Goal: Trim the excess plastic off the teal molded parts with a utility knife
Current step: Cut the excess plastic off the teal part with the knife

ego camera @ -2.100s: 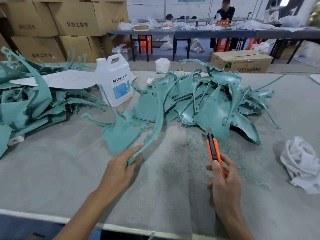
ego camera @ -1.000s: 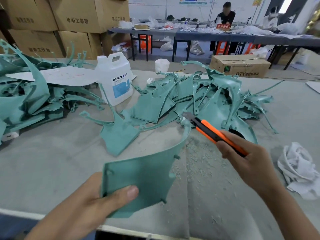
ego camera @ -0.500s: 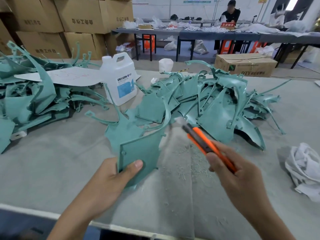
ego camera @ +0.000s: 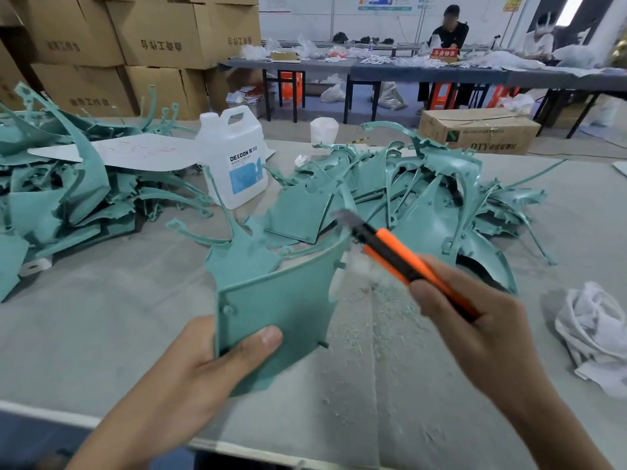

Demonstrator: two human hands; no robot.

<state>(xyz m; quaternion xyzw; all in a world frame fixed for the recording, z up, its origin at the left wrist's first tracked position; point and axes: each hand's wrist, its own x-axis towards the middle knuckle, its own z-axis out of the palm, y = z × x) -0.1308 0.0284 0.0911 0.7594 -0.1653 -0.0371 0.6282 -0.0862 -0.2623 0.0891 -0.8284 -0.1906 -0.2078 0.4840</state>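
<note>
- The left hand (ego camera: 203, 361) is clamped on a teal part (ego camera: 281, 300), thumb across its near face and the other fingers hidden behind it, holding it up off the surface (ego camera: 101, 317).
- The part's flat panel faces the camera; its upper edge curves up and to the right into a narrow tip.
- The right hand (ego camera: 475, 320) is closed round an orange-and-black knife (ego camera: 403, 259), which points up and to the left.
- The knife's blade end is at the part's upper right tip; it is blurred, so contact cannot be told.
- Pale shavings (ego camera: 383, 317) lie on the surface below the knife.
- A heap of teal parts (ego camera: 424, 198) lies beyond the hands; another heap (ego camera: 51, 184) is at the left.
- A white jug (ego camera: 234, 164) stands between the two heaps.
- A crumpled white cloth (ego camera: 593, 330) lies at the right, apart from the parts.
</note>
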